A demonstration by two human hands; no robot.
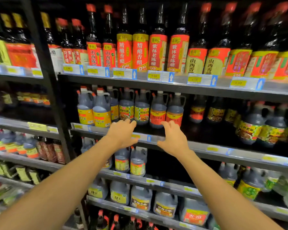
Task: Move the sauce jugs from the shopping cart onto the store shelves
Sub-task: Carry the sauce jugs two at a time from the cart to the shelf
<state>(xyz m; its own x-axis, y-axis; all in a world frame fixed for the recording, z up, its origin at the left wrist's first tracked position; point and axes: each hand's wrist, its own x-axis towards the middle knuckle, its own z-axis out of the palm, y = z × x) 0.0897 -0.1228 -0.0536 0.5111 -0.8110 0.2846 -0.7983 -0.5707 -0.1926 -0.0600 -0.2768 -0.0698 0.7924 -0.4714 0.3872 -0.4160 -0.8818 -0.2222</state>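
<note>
Supermarket shelving fills the view. Two bare arms reach forward, with the left hand [121,136] and right hand [173,139] in front of the middle shelf's price rail [148,138]. Their fingers are spread and loosely curved, holding nothing. Just beyond the fingertips, sauce jugs [142,110] stand in a row on that shelf. Higher up, tall vinegar bottles [157,52] line the upper shelf.

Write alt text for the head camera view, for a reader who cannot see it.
The left hand and right hand, both empty and open, reach toward a row of dark sauce jugs on a store shelf. Tall red-labelled bottles stand on the shelf above; more jugs sit below.
</note>
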